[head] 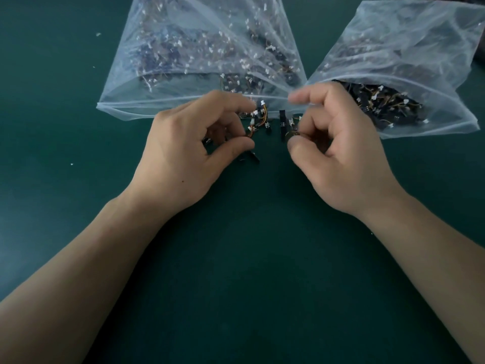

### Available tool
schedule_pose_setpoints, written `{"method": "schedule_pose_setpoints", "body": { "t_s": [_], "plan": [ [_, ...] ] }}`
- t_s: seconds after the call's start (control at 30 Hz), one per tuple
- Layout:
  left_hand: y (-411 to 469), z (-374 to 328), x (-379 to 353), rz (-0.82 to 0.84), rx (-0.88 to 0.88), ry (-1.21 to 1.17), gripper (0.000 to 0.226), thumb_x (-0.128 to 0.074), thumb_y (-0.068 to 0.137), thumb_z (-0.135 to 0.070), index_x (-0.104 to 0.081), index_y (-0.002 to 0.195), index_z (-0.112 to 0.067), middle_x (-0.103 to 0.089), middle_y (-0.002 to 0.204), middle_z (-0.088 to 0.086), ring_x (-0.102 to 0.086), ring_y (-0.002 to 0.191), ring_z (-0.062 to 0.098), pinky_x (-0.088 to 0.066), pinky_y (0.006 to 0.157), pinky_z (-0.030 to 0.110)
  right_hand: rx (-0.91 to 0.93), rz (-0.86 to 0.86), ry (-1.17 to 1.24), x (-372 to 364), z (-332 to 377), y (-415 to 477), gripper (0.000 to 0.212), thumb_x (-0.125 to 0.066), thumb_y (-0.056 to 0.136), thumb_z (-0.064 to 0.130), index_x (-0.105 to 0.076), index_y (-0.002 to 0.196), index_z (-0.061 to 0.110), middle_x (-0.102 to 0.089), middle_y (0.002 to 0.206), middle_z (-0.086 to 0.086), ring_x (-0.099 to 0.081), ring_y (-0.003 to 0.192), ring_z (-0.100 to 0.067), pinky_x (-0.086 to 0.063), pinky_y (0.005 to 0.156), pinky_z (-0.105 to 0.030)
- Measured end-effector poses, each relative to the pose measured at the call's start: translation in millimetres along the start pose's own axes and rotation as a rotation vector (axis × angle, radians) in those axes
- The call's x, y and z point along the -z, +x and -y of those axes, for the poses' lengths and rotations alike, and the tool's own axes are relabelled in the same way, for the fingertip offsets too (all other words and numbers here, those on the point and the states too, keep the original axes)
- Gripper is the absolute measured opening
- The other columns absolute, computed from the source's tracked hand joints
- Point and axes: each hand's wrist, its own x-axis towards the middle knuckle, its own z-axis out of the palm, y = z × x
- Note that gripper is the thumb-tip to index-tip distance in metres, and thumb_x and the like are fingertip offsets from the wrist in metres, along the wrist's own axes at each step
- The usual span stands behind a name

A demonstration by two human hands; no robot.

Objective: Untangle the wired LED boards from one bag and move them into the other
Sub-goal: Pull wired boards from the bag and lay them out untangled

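Dim, cool, even light lies over the dark green table [78, 258]; shadows are faint. Soft glare whitens folds of the left bag [183, 35] and right bag [393, 48]. The forefinger of the right hand [349, 158] is motion-blurred, and detail is soft throughout.

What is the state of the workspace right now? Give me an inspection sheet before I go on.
Surface: dark green table, flat and matte.
Job's things: left bag and right bag, both clear, lie with mouths toward the person, each holding wired boards; a tangled clump sits between the hands, at the left bag's mouth.
Clutter: a few white specks on the table at left.
Hands: left hand grips the tangled clump; right hand pinches a black board by its wire end.
Cables: thin orange wires with white connectors loop through the clump.
Surroundings: dark shape at the upper right edge, cannot tell what.
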Motion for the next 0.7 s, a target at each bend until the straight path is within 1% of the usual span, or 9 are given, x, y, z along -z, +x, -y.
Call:
{"method": "schedule_pose_setpoints", "body": {
  "t_s": [0.07,0.1,0.17,0.27,0.4,0.47,0.53,0.6,0.7],
  "plan": [
    [0,-1,0,0.004,0.001,-0.018,0.041,-0.082,0.091,-0.018,-0.066,0.129,-0.015,-0.070,0.094,-0.009,-0.066,0.081,0.013,-0.051,0.081,0.016,-0.018,0.020,0.007,2,-3,0,0.054,-0.057,0.092,0.004,-0.051,0.144,0.013,-0.053,0.068,0.006,-0.053,0.064,-0.011,-0.038,0.070,-0.010],
    [-1,-2,0,0.001,0.003,-0.024,0.045,-0.082,0.091,-0.016,-0.064,0.132,-0.016,-0.070,0.096,-0.008,-0.067,0.080,0.015,-0.052,0.080,0.018,-0.017,0.024,0.005,2,-3,1,0.056,-0.055,0.092,0.002,-0.052,0.146,0.012,-0.052,0.068,0.007,-0.052,0.064,-0.010,-0.038,0.071,-0.010],
    [-1,-3,-1,-0.022,0.001,-0.019,0.046,-0.082,0.091,-0.011,-0.064,0.133,-0.016,-0.070,0.099,-0.006,-0.066,0.078,0.017,-0.047,0.076,0.011,-0.007,0.029,0.011,4,-3,2,0.050,-0.053,0.092,0.000,-0.062,0.139,0.013,-0.052,0.069,0.007,-0.052,0.066,-0.009,-0.039,0.070,-0.011],
    [-2,-8,-2,-0.051,-0.041,0.015,0.037,-0.081,0.090,-0.008,-0.070,0.125,-0.013,-0.071,0.100,-0.007,-0.064,0.076,0.013,-0.039,0.073,0.004,0.000,0.054,0.025,4,0,1,0.041,-0.054,0.090,-0.001,-0.071,0.123,0.017,-0.052,0.068,0.007,-0.051,0.063,-0.008,-0.039,0.065,-0.012],
    [-3,-19,-5,-0.039,-0.135,0.022,0.031,-0.078,0.090,-0.001,-0.074,0.119,-0.011,-0.059,0.098,-0.025,-0.061,0.077,0.005,-0.044,0.078,0.009,-0.020,0.079,0.023,5,3,0,0.033,-0.058,0.084,0.003,-0.059,0.110,0.023,-0.050,0.063,0.003,-0.047,0.059,-0.014,-0.036,0.061,-0.018],
    [-4,-21,-7,-0.024,-0.142,0.031,0.033,-0.078,0.089,0.002,-0.075,0.118,-0.012,-0.052,0.094,-0.030,-0.057,0.076,0.002,-0.042,0.077,0.009,-0.039,0.082,0.049,7,3,0,0.034,-0.058,0.083,0.004,-0.052,0.106,0.027,-0.051,0.063,-0.003,-0.045,0.058,-0.017,-0.037,0.058,-0.027],
    [-7,-22,-9,-0.017,-0.123,0.027,0.033,-0.077,0.088,0.005,-0.076,0.117,-0.011,-0.055,0.091,-0.029,-0.057,0.075,-0.001,-0.042,0.076,0.008,-0.052,0.102,0.094,8,4,0,0.036,-0.056,0.081,0.003,-0.048,0.102,0.031,-0.049,0.062,-0.009,-0.042,0.057,-0.019,-0.037,0.057,-0.039],
    [-10,-21,-11,-0.009,-0.092,-0.023,0.032,-0.075,0.088,0.007,-0.076,0.115,-0.010,-0.069,0.095,-0.021,-0.062,0.082,-0.012,-0.046,0.079,0.008,-0.049,0.130,0.127,9,4,0,0.036,-0.055,0.079,0.001,-0.046,0.098,0.031,-0.049,0.065,-0.016,-0.041,0.057,-0.029,-0.035,0.056,-0.047],
    [-11,-23,-11,0.016,-0.067,-0.082,0.026,-0.074,0.091,0.005,-0.077,0.113,-0.009,-0.077,0.101,-0.011,-0.066,0.092,-0.016,-0.050,0.081,0.009,-0.019,0.192,0.139,10,5,-2,0.031,-0.056,0.077,-0.002,-0.048,0.092,0.024,-0.053,0.067,-0.014,-0.042,0.057,-0.029,-0.036,0.055,-0.044]
  ]
}}
